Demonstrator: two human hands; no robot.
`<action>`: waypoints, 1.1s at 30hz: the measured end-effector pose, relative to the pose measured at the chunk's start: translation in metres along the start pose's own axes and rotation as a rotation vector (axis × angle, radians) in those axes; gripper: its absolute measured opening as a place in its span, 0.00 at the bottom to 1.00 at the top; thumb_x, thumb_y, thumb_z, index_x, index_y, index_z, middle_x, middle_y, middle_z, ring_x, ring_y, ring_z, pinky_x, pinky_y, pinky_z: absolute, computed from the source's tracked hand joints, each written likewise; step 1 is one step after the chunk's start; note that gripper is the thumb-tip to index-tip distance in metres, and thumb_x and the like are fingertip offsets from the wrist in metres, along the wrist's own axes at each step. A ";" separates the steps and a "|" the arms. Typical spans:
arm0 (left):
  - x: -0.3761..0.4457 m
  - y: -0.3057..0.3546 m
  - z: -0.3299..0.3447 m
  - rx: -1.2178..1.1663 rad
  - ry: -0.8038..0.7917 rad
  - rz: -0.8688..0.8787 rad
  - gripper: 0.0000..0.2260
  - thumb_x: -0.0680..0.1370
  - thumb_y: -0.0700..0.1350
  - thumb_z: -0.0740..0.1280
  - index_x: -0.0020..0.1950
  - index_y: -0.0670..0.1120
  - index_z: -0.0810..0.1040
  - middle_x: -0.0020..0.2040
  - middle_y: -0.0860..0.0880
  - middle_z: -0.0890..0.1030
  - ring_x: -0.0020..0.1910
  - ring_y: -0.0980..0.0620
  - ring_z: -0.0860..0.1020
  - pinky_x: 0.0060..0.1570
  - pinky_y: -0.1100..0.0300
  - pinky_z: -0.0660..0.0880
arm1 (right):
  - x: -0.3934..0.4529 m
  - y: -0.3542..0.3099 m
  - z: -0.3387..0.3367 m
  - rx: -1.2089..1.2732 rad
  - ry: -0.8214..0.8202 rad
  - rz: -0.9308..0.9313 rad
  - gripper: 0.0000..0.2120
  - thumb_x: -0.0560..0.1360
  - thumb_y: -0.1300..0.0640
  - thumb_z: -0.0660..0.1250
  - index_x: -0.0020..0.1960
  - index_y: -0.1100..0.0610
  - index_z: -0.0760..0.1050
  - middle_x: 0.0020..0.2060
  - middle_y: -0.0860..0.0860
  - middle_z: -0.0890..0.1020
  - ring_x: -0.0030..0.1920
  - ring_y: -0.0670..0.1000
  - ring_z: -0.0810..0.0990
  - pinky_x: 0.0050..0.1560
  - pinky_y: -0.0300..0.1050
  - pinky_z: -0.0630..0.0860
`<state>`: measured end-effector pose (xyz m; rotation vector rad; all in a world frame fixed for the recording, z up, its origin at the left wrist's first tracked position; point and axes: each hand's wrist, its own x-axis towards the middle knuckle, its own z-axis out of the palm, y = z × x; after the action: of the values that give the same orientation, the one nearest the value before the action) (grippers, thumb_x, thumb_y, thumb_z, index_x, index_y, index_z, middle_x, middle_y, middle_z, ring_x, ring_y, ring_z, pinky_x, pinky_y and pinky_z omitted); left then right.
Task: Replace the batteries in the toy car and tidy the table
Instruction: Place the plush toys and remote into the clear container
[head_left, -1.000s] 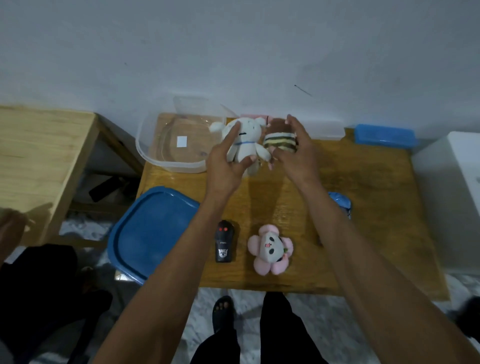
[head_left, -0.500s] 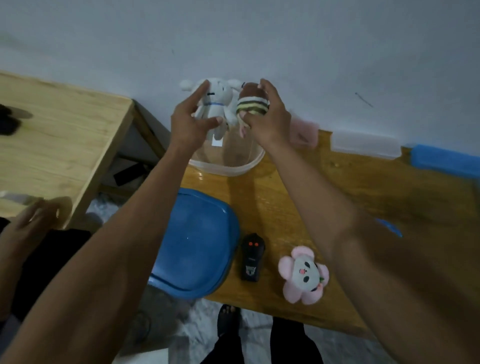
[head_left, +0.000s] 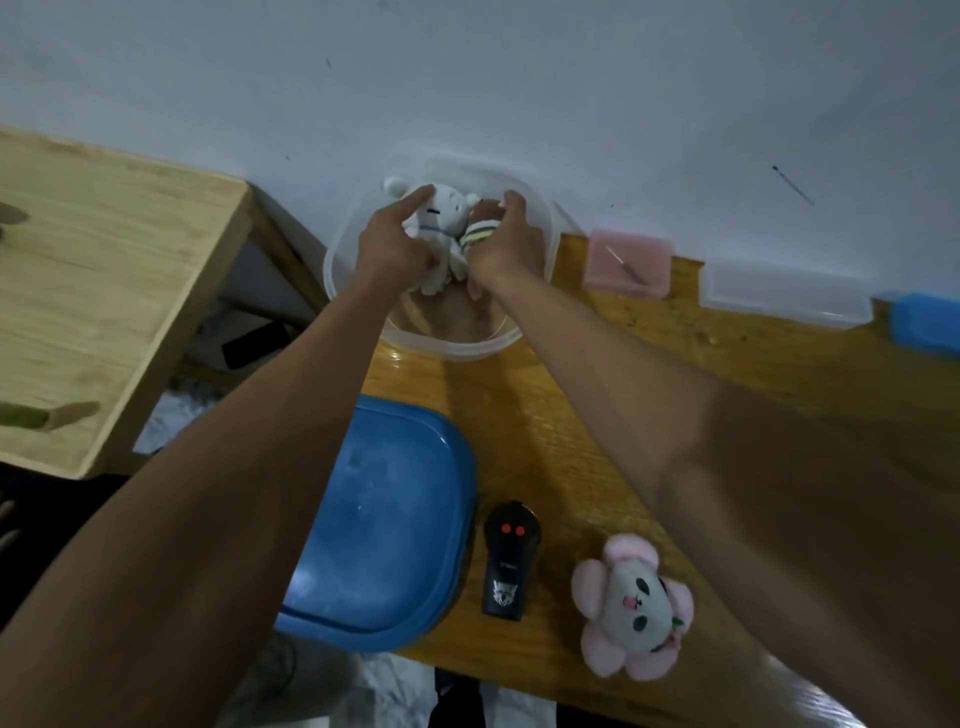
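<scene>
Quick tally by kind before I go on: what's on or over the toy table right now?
Plush toys: 3, white, striped, pink
Clear tubs: 1
Lids: 1, blue
Small boxes: 3, pink, clear, blue
Remotes: 1
Total: 9

Home room, wood table w/ plush toys, plastic tubs
</scene>
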<state>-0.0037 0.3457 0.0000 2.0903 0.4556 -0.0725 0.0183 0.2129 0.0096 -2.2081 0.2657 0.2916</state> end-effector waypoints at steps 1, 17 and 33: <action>-0.003 0.002 0.000 0.026 0.002 0.003 0.31 0.74 0.35 0.70 0.75 0.56 0.72 0.73 0.48 0.74 0.70 0.46 0.73 0.71 0.50 0.71 | -0.003 -0.003 -0.002 -0.008 -0.023 0.001 0.32 0.75 0.63 0.67 0.75 0.49 0.61 0.67 0.53 0.75 0.61 0.57 0.76 0.58 0.52 0.79; -0.206 0.057 -0.005 -0.125 0.052 0.078 0.18 0.78 0.47 0.73 0.67 0.49 0.79 0.59 0.48 0.80 0.59 0.50 0.78 0.51 0.57 0.74 | -0.147 0.016 -0.132 0.127 0.147 -0.109 0.16 0.78 0.56 0.70 0.65 0.55 0.77 0.60 0.51 0.82 0.58 0.50 0.81 0.52 0.39 0.74; -0.302 -0.019 0.076 0.518 -0.290 0.014 0.30 0.77 0.46 0.73 0.77 0.52 0.66 0.73 0.38 0.64 0.68 0.35 0.69 0.64 0.44 0.73 | -0.274 0.182 -0.122 -0.368 -0.101 0.219 0.33 0.73 0.46 0.71 0.76 0.46 0.67 0.70 0.56 0.72 0.70 0.59 0.70 0.66 0.50 0.71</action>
<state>-0.2812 0.2038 0.0132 2.5332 0.2610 -0.5271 -0.2813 0.0307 0.0285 -2.5180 0.4275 0.6121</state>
